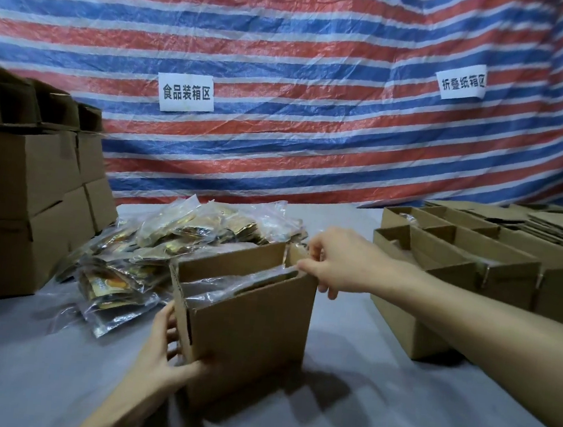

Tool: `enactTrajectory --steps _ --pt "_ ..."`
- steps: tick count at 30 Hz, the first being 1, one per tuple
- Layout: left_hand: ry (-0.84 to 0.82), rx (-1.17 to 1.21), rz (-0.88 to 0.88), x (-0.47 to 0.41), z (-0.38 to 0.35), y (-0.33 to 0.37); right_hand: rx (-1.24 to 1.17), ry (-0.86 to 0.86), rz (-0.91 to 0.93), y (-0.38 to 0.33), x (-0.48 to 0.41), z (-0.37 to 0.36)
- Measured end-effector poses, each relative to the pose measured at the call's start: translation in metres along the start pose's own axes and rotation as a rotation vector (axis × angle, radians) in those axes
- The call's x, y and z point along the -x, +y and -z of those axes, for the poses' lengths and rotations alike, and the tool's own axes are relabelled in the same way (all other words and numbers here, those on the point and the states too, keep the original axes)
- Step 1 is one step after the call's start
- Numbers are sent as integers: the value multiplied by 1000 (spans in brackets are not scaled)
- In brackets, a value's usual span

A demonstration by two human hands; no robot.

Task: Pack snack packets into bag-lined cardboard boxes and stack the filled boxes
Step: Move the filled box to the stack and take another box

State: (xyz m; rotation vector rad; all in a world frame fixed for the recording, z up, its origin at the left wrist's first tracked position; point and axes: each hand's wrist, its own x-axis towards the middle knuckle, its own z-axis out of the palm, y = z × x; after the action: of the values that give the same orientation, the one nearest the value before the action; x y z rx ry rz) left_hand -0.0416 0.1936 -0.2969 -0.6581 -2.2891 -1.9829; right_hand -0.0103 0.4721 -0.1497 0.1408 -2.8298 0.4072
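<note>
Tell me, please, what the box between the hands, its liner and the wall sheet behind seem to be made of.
Box: brown corrugated cardboard, matte; fluting shows on its left edge. Liner: thin clear plastic film, glossy and wrinkled. Wall sheet: probably woven plastic tarpaulin, striped, with creased sheen.

A wrinkled tarpaulin (325, 28) in red, blue and white stripes hung as the back wall and folded into a corner at the right. A white paper sign (186, 93) with black Chinese characters was stuck to it left of centre, and a second sign (463, 82) sat higher up at the right. Below ran a counter (35, 361) with a pale grey top and a dark front edge at the lower right. The light was dim and bluish, casting soft shadows on the counter.
</note>
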Motion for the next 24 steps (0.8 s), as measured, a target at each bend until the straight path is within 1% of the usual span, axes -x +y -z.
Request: enactTrajectory --steps 2,4,7,11,14,21,24 --pt "-12 -26 18 1 -7 7 -17 -13 -15 6 1 6" --pt "15 -60 24 0 -19 13 -32 -4 -39 14 3 13" --pt "58 -144 30 -6 -43 18 -22 74 -72 33 9 25" --pt "100 -194 63 -29 -79 18 5 196 -84 64 19 42" --pt "148 -215 67 -54 -110 21 35 247 -83 89 26 53" --pt "248 -297 135 -126 -178 20 94 201 -160 144 28 56" --pt "303 -333 200 -158 -204 18 88 191 -174 165 19 60"
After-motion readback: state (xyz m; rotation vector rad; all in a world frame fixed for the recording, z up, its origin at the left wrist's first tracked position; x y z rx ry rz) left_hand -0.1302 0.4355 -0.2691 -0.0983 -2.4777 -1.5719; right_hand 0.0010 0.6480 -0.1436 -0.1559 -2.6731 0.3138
